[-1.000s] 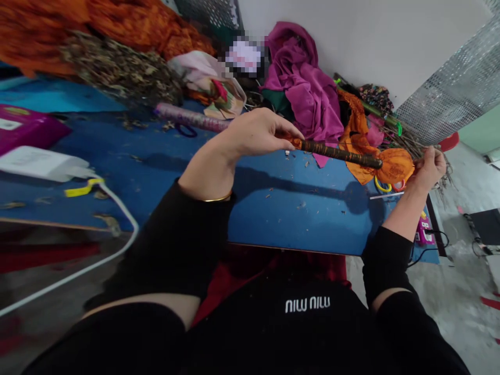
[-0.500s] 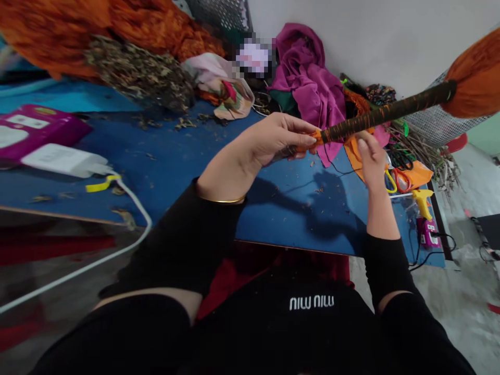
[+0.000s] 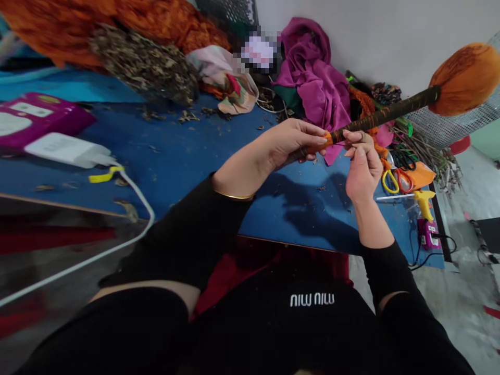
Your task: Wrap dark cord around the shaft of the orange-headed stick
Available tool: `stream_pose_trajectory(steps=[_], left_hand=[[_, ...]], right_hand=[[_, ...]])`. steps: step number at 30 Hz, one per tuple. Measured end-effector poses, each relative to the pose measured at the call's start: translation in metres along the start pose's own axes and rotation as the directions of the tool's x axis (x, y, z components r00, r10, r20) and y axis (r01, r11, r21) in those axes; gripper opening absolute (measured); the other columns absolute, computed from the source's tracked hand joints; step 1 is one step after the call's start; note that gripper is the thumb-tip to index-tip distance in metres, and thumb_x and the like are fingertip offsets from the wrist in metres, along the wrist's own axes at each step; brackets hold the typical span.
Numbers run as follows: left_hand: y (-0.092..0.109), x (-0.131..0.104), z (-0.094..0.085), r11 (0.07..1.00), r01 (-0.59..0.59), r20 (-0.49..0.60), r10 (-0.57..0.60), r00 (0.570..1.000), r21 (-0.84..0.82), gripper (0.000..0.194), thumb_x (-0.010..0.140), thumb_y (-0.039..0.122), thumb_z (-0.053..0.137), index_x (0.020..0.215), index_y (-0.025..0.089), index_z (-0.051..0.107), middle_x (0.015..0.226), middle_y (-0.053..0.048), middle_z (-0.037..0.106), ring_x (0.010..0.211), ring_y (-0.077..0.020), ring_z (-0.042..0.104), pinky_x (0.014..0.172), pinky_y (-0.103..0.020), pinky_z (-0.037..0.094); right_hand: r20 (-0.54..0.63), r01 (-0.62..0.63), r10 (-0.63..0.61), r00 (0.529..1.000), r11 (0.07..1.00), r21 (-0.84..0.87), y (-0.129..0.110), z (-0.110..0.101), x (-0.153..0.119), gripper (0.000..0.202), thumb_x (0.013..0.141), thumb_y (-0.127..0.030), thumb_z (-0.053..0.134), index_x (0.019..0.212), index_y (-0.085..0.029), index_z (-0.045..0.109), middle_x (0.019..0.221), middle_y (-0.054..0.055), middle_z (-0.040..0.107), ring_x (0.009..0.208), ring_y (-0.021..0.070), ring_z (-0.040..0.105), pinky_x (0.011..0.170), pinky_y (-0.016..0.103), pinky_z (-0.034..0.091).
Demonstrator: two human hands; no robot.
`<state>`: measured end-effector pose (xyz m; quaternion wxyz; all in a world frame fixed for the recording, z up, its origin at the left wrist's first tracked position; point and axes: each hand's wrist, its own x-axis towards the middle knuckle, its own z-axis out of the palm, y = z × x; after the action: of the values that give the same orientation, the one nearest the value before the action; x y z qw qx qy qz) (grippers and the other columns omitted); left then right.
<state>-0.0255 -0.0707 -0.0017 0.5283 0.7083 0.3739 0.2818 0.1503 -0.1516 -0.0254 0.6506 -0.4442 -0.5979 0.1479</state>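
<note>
A dark brown stick [image 3: 402, 108], wound with orange and dark thread, slants up to the right and ends in a bulging orange cloth bundle [image 3: 464, 78]. My left hand [image 3: 295, 141] is closed round its lower end, where orange cloth shows between the fingers. Just right of it, below the stick, my right hand [image 3: 363, 166] has thumb and fingertips pinched together. A dark thread seems to run from the stick into that pinch, though it is thin and hard to follow.
On the blue table [image 3: 187, 151] lie a magenta cloth [image 3: 312, 78], dried plant matter [image 3: 146, 62], orange fabric [image 3: 175, 23], scissors [image 3: 404, 180], a yellow glue gun [image 3: 424, 203] and purple power strips [image 3: 42, 121]. A white cable [image 3: 97, 255] crosses the left front.
My right hand has come left and nearer my left hand, its fingers now pinched close to the stick. The orange bundle has shifted left and shows more fully.
</note>
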Motion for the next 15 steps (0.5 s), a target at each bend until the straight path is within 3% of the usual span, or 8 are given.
stream_pose_trajectory(steps=[4,8,12,15], left_hand=[[0.004,-0.002,0.006,0.998,0.034,0.056,-0.030,0.998,-0.060,0.034,0.095,0.029,0.066,0.122,0.019,0.083,0.096,-0.015,0.083,0.075,-0.0229,0.076,0.063,-0.038,0.060],[0.002,0.000,0.009,0.999,0.039,0.063,-0.036,0.997,-0.035,0.036,0.094,0.029,0.066,0.126,0.019,0.080,0.097,-0.015,0.082,0.075,-0.0218,0.076,0.063,-0.038,0.059],[-0.002,0.002,0.012,0.996,0.059,0.052,-0.055,0.997,-0.074,0.042,0.092,0.023,0.067,0.132,0.018,0.077,0.095,-0.014,0.082,0.073,-0.0203,0.075,0.062,-0.037,0.057],[-0.003,0.003,0.014,0.994,0.064,0.053,-0.060,0.997,-0.090,0.039,0.092,0.022,0.068,0.128,0.016,0.078,0.096,-0.015,0.082,0.073,-0.0208,0.075,0.064,-0.039,0.058]], right_hand=[[0.058,-0.080,0.076,0.995,0.994,0.069,0.007,0.003,-0.001,0.051,0.099,-0.075,0.049,0.081,-0.027,0.057,0.083,0.002,0.062,0.096,0.0211,0.072,0.107,0.052,0.062],[0.092,-0.113,0.104,0.990,0.988,0.100,0.017,-0.003,-0.002,0.048,0.103,-0.069,0.046,0.081,-0.028,0.058,0.068,-0.002,0.047,0.068,0.0160,0.062,0.092,0.047,0.064],[0.064,-0.156,0.158,0.985,0.987,-0.034,0.026,-0.010,0.000,0.048,0.102,-0.072,0.046,0.092,-0.030,0.066,0.072,-0.001,0.048,0.064,0.0143,0.054,0.071,0.037,0.055],[0.043,-0.153,0.157,0.987,0.985,-0.085,0.024,-0.012,0.002,0.051,0.100,-0.075,0.048,0.092,-0.028,0.067,0.073,-0.001,0.049,0.064,0.0130,0.053,0.067,0.034,0.052]])
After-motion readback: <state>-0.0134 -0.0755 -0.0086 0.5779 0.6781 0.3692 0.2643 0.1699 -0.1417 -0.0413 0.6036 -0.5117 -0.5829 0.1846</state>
